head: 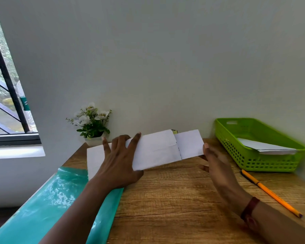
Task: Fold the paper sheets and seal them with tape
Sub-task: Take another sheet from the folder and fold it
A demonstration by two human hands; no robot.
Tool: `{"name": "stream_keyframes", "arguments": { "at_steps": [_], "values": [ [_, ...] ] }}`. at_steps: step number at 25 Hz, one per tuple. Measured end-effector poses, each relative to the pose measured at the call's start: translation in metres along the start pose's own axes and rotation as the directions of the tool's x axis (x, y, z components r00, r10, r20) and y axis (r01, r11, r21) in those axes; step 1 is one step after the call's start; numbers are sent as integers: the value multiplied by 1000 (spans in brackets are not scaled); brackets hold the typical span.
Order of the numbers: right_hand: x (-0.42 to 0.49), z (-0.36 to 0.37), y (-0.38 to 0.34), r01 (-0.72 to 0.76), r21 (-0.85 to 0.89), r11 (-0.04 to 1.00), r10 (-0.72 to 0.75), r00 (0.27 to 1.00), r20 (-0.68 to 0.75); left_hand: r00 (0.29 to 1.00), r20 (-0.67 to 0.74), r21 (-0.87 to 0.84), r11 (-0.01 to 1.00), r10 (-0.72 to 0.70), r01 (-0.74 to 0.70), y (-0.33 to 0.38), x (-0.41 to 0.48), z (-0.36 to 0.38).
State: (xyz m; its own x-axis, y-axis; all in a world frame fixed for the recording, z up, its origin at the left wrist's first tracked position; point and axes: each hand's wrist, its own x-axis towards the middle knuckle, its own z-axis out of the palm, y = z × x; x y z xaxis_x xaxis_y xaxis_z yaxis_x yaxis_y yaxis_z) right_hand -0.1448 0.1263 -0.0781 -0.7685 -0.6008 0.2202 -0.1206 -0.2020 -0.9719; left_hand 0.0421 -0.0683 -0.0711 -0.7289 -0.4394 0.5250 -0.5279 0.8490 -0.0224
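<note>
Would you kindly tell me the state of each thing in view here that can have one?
folded paper: folded into a strip, right flap open, held above the table
left hand: grips the paper's left end
right hand: pinches its right end
flat sheet: lies on the table
green basket: upright, holds white sheets
pencil: lies on the table, untouched
flower pot: upright by the wall

Middle: bare counter [165, 199] lies open in front of the folded paper [157, 150], which spans between left hand [118, 162] and right hand [217, 162].
Right: green basket [236, 155] by the wall [165, 67], pencil [271, 192] slanting before it.
Left: teal sheet [51, 199] covering the counter's edge.
Back left: flower pot [94, 141] against the wall.
</note>
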Motion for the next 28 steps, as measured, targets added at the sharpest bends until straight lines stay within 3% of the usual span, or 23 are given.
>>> {"name": "stream_keyframes", "arguments": {
  "at_steps": [3, 9, 12, 14, 16, 18, 21, 25, 28],
  "values": [
    [-9, 8, 11, -20, -78, 997, 29, 993, 112, 999, 27, 30, 999, 37, -37, 17, 0, 4],
    [-12, 10, 14, -123, 51, 991, 109, 969, 220, 998, 61, 75, 997, 32, -37, 38, -1, 5],
    [-7, 10, 9, -190, 150, 970, 172, 977, 123, 995, 96, 51, 998, 39, -44, 48, 1, 2],
    [1, 6, 4, -160, 192, 968, 156, 987, 32, 987, 155, 15, 998, 54, -57, 59, 3, -7],
    [9, -1, -8, -94, 244, 965, 105, 994, -32, 984, 177, -140, 990, 15, 10, 74, 9, -26],
    [15, -7, -23, -12, 286, 958, 26, 999, -47, 983, 145, -431, 887, -116, 168, 88, 21, -45],
    [22, -11, -35, 33, 286, 958, -32, 999, -5, 919, 275, -702, 595, -282, 392, 98, 46, -55],
    [21, -6, -43, 29, 233, 972, -51, 994, 92, 861, 334, -751, 444, -384, 489, 99, 59, -52],
    [17, -3, -44, 62, 187, 980, -80, 992, 93, 849, 460, -860, 109, -261, 499, 97, 49, -47]
  ]
}}
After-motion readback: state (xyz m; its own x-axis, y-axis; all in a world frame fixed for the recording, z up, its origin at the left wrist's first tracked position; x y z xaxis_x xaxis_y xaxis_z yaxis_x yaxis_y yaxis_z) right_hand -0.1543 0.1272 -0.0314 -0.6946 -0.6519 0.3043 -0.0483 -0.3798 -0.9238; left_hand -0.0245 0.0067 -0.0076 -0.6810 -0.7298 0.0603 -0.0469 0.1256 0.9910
